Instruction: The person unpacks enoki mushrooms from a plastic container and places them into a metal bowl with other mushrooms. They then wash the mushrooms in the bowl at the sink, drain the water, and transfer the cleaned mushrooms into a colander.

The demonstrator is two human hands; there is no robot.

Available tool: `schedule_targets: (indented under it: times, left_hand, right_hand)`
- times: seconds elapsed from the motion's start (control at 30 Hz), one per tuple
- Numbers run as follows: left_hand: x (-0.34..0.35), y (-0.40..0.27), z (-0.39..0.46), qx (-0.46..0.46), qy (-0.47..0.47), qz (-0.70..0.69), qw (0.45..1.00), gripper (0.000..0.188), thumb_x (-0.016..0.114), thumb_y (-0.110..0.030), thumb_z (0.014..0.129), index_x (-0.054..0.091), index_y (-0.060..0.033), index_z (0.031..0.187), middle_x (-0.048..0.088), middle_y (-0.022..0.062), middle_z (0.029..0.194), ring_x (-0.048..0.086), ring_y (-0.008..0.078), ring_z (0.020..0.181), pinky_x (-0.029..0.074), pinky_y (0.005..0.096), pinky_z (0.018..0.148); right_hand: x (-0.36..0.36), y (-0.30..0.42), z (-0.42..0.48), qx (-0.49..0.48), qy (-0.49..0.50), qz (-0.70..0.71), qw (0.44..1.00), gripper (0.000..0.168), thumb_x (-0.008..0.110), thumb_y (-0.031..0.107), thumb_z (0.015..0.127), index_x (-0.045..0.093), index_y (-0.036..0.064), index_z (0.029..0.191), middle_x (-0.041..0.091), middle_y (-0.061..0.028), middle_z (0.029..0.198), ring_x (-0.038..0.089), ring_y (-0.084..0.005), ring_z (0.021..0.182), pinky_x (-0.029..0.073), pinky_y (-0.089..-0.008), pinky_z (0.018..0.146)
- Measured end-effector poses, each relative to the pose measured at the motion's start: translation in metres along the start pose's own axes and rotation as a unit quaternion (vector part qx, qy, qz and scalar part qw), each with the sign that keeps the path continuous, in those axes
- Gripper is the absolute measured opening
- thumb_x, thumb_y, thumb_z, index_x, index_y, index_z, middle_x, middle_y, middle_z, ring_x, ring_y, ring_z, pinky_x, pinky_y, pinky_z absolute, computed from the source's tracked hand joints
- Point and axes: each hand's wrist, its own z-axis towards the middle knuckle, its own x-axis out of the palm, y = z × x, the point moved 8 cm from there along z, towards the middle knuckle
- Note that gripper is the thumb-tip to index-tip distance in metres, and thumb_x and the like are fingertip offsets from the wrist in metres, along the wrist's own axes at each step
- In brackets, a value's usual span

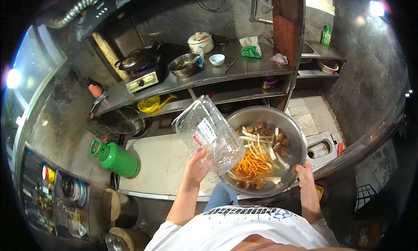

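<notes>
My left hand [197, 166] holds a clear plastic food container [209, 133] by its lower edge; a label with writing is stuck on it. My right hand [304, 172] grips the rim of a large stainless steel basin [295, 146] at its right side. In the basin lie orange strands that look like cordyceps mushrooms [253, 162], pale long-stemmed mushrooms [272, 149] and brown mushroom pieces [282, 141], in what looks like water. The container overlaps the basin's left rim and hides part of it.
Ahead, a counter [209, 76] carries a wok [138, 60] on a lit gas stove [143, 82], a metal pot [184, 66], an enamel pot [200, 42], a white bowl [217, 59] and chopsticks [230, 66]. A green gas cylinder [117, 159] stands left; a squat toilet [321, 149] is at right.
</notes>
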Motion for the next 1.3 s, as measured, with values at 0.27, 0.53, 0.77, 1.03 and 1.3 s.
schedule_targets:
  times: [0.27, 0.53, 0.77, 1.03, 1.3]
  left_hand:
    - [0.039, -0.026, 0.209, -0.121, 0.049, 0.031, 0.991, 0.037, 0.056, -0.013, 0.08, 0.052, 0.0003, 0.114, 0.06, 0.0064, 0.094, 0.06, 0.0185, 0.087, 0.051, 0.0322, 0.072]
    - [0.091, -0.067, 0.384, -0.171, 0.108, 0.031, 0.979, 0.037, 0.06, -0.01, 0.079, 0.052, -0.0014, 0.114, 0.059, 0.0078, 0.102, 0.059, 0.018, 0.09, 0.051, 0.0315, 0.074]
    - [0.105, -0.076, 0.467, -0.145, 0.079, 0.02, 0.986, 0.038, 0.063, -0.013, 0.077, 0.054, -0.0049, 0.113, 0.059, 0.0052, 0.105, 0.057, 0.0152, 0.097, 0.047, 0.0307, 0.082]
    - [0.093, -0.065, 0.528, -0.095, 0.037, -0.032, 0.994, 0.024, 0.06, -0.016, 0.08, 0.053, -0.0057, 0.1, 0.054, 0.0027, 0.09, 0.055, 0.0168, 0.084, 0.048, 0.0343, 0.072]
    - [0.086, -0.081, 0.531, 0.063, -0.024, 0.012, 0.998, 0.03, 0.059, -0.017, 0.077, 0.055, -0.0022, 0.103, 0.059, 0.0095, 0.094, 0.058, 0.0263, 0.09, 0.049, 0.044, 0.079]
  right_hand:
    - [0.014, 0.085, 0.095, 0.014, -0.163, -0.073, 0.984, 0.02, 0.05, -0.001, 0.071, 0.056, 0.005, 0.089, 0.05, -0.0009, 0.066, 0.045, -0.0117, 0.053, 0.033, -0.0262, 0.046]
    - [0.05, 0.142, 0.208, 0.025, -0.22, -0.01, 0.975, 0.017, 0.048, -0.001, 0.073, 0.053, 0.004, 0.089, 0.052, -0.0011, 0.068, 0.048, -0.0115, 0.052, 0.037, -0.0257, 0.042]
    - [0.053, 0.167, 0.34, -0.011, -0.176, -0.012, 0.984, 0.015, 0.046, -0.002, 0.074, 0.052, 0.004, 0.086, 0.051, -0.0027, 0.067, 0.046, -0.013, 0.05, 0.037, -0.0273, 0.04]
    - [0.071, 0.169, 0.473, -0.013, -0.064, -0.056, 0.996, 0.033, 0.045, -0.005, 0.071, 0.056, 0.0, 0.102, 0.058, -0.0032, 0.08, 0.052, -0.0124, 0.064, 0.041, -0.0248, 0.054]
    - [0.12, 0.195, 0.548, 0.001, 0.013, -0.084, 0.996, 0.03, 0.052, -0.003, 0.07, 0.055, 0.002, 0.098, 0.056, 0.0006, 0.079, 0.049, -0.0099, 0.067, 0.041, -0.024, 0.059]
